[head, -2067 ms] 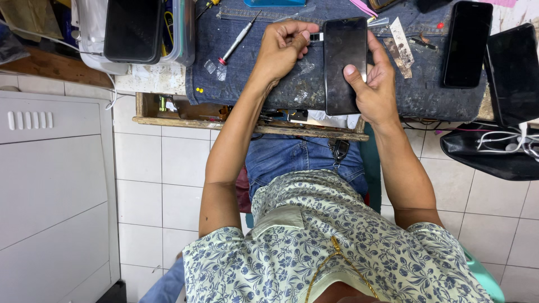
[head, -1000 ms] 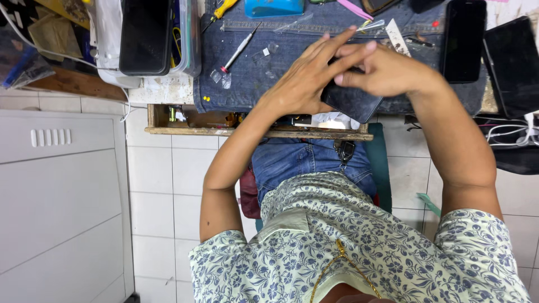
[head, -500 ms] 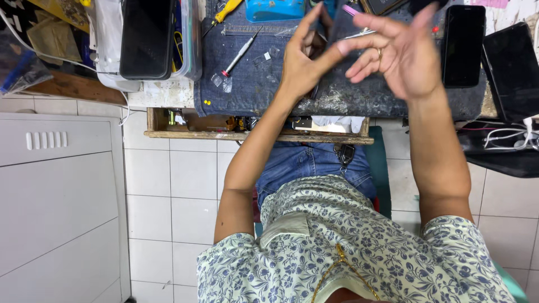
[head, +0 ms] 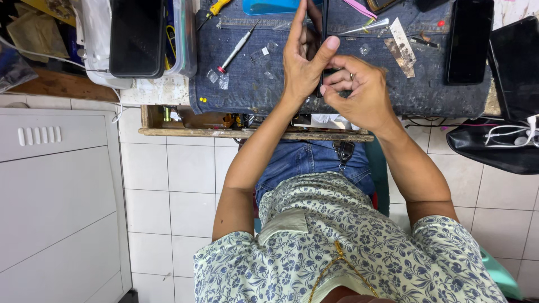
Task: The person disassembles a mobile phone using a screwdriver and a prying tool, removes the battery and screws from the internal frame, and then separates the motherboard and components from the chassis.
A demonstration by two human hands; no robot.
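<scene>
The left hand clamps a black phone on edge, thumb pressed on the near face and fingers behind the far one, so that only the thin side of the slab faces the camera. The right hand is closed at the phone's lower end, its fingertips pinched together against the bottom edge; whether they hold a small part there cannot be told. Judged from the posture, the phone is stood upright to expose its edge seam to the working fingers. It reads as a narrow dark bar, glossy, with no detail of screen or back visible, held just above the denim mat that covers the bench. On the mat lie a screwdriver to the left of the hands, tweezers and a scraper strip to the right, and a second phone further right, face down or dark. A third phone rests on a plastic box at far left.
</scene>
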